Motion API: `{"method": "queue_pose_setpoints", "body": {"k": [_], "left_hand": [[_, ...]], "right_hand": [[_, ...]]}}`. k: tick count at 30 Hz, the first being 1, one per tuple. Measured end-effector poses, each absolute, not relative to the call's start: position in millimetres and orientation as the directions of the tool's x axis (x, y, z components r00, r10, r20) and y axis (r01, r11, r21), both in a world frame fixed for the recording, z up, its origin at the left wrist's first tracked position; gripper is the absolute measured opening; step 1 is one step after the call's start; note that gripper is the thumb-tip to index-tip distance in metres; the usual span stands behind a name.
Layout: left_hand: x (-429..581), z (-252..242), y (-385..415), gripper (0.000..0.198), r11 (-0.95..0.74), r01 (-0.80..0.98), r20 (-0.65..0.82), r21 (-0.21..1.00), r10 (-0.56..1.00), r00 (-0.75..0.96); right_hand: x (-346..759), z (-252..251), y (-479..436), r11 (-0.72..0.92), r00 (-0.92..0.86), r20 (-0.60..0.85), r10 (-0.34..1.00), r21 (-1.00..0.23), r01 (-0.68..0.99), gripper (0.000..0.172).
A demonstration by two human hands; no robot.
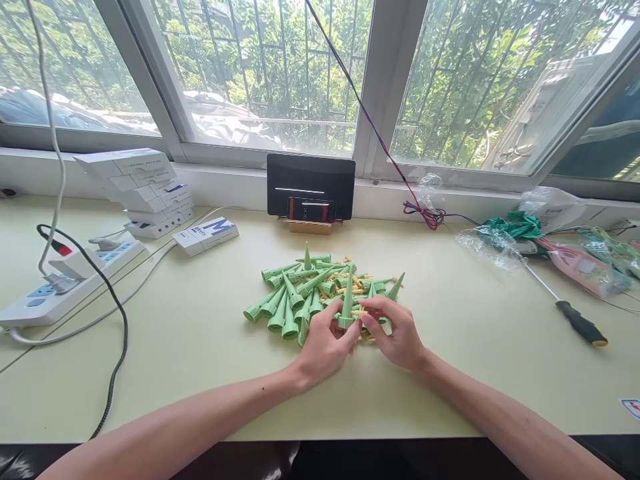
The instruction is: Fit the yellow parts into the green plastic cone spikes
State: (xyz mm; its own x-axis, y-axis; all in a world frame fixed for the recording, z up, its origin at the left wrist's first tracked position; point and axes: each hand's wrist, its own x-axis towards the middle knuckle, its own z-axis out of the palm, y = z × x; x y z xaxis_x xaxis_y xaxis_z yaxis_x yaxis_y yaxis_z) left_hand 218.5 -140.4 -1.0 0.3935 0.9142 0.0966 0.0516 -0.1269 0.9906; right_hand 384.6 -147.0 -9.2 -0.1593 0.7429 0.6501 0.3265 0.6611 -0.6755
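Note:
My left hand (326, 339) is closed around the wide base of a green plastic cone-shaped spike (347, 300), which stands with its tip up. Close beside it, my right hand (395, 333) pinches a small yellow plastic piece (359, 313) between thumb and fingers, at the side of the cone near its base. Just beyond both hands lies a pile of similar green cones (285, 297), most on their sides with hollow ends showing. Small yellow pieces (367, 280) are scattered among the cones on the right of the pile. My fingers hide part of the pile.
A phone (311, 209) leans against a dark tablet (311, 173) at the back. Stacked white boxes (150, 190), a single box (206, 236) and a power strip (75, 280) with cables are on the left. A screwdriver (580, 323) and plastic bags (575, 260) lie right.

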Motion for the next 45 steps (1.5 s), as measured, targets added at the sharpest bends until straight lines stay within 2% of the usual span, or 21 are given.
{"method": "queue_pose_setpoints", "body": {"k": [11, 18, 25, 45], "left_hand": [[218.3, -2.7, -140.1, 0.022, -0.145, 0.031, 0.122, 0.989, 0.915, 0.385], [217.8, -2.5, -140.0, 0.032, -0.125, 0.001, 0.115, 0.992, 0.913, 0.393], [216.9, -1.1, -140.6, 0.04, -0.113, -0.003, 0.105, 0.994, 0.914, 0.392], [217.2, -1.8, -141.2, 0.045, -0.144, 0.038, 0.114, 0.989, 0.898, 0.424]], "right_hand": [[381.8, -7.7, -145.9, 0.649, -0.152, 0.641, 0.753, -0.681, 0.339, 0.023], [381.7, -10.3, -143.5, 0.613, -0.136, 0.605, 0.784, -0.721, 0.323, 0.026], [381.6, -8.4, -142.1, 0.593, -0.127, 0.591, 0.797, -0.725, 0.349, 0.018], [382.7, -15.4, -141.5, 0.533, -0.119, 0.527, 0.841, -0.774, 0.341, 0.015]]}}
